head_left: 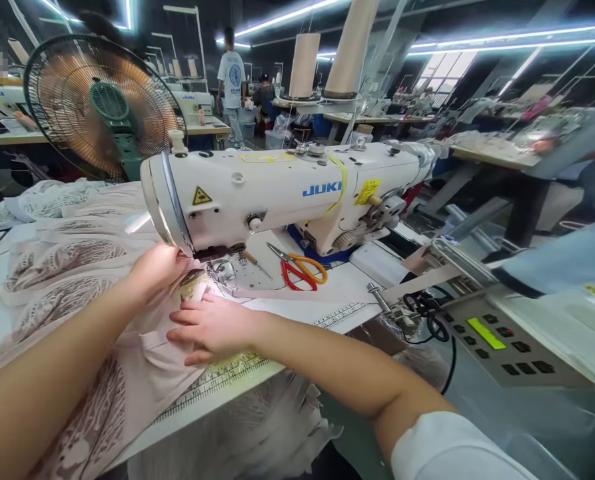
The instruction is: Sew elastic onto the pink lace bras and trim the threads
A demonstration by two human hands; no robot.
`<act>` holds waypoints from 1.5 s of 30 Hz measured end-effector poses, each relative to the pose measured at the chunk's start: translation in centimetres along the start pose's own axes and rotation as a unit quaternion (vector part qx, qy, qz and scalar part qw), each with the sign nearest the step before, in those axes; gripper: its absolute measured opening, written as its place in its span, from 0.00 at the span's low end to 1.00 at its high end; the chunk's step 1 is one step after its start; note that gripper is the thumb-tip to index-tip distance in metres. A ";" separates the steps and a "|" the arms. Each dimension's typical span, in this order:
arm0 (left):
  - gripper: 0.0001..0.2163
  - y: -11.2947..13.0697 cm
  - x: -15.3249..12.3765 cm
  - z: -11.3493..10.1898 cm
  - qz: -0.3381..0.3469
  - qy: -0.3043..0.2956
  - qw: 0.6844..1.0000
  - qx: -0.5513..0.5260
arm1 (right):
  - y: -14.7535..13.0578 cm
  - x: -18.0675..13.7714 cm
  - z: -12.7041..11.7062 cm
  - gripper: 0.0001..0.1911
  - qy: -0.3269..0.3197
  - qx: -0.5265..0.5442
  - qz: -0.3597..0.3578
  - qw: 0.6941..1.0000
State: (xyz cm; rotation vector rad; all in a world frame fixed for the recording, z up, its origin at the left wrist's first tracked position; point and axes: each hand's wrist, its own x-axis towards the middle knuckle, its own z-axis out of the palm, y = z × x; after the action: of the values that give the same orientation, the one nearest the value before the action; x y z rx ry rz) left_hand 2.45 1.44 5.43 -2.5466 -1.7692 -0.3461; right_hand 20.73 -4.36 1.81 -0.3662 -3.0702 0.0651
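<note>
Left of centre in the head view: both of the person's hands on pale pink lace cloth (150, 370), which spreads over the left of the tabletop (344, 283) and runs up to the front end of a white sewing machine (272, 183).

Left hand (160, 270): on the cloth just beside the machine's front end, fingers bent, fingertips partly hidden. Cannot tell whether they pinch the cloth.

Right hand (217, 328): back up, fingers spread, resting on the cloth near its edge, lower and slightly right of the left hand. A printed ruler strip (222, 381) runs along the tabletop's near edge, just below this hand.

Centre: scissors (302, 270), one handle red and one orange, lying with blades apart near the machine's base. A thin tool with a wooden handle (257, 263) lies left of them.

Right of frame: a pink band (427, 280) stretches through a metal bracket (384, 300); control box (497, 340) with lit green display below.

Upper left: large fan (104, 110), a whitish lace heap (52, 200) beneath it. Upper middle: two thread cones (304, 67) behind the machine; a person in a white T-shirt (232, 77) stands well apart from the tabletop.
</note>
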 end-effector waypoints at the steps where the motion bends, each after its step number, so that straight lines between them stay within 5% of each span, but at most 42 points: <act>1: 0.20 0.4 -0.6 -0.4 0.004 -0.011 1.000 -0.002 | 0.7 0.1 0.0 0.26 0.003 0.003 -0.008 1.000; 6: 0.24 1.6 -5.4 0.7 0.109 -0.093 0.988 -0.058 | 1.4 0.1 1.0 0.24 0.051 0.007 -0.005 0.999; 12: 0.24 0.9 -8.3 3.7 0.168 -0.032 0.985 -0.007 | -0.5 -3.5 1.8 0.23 0.124 0.012 0.055 0.991; 19: 0.19 0.8 -8.4 4.4 0.196 0.032 0.978 0.057 | -1.5 -8.0 3.2 0.23 0.144 0.057 0.136 0.979; 45: 0.19 0.1 -5.5 4.8 0.172 -0.002 0.984 0.046 | -1.1 -7.2 4.4 0.30 0.171 0.067 0.173 0.968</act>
State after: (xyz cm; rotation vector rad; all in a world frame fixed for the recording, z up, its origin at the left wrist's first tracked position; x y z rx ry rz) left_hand 1.52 -3.00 -0.27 -2.7147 -1.2742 -0.2398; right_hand 27.27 -7.28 -2.87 -0.8054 -2.6145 0.1986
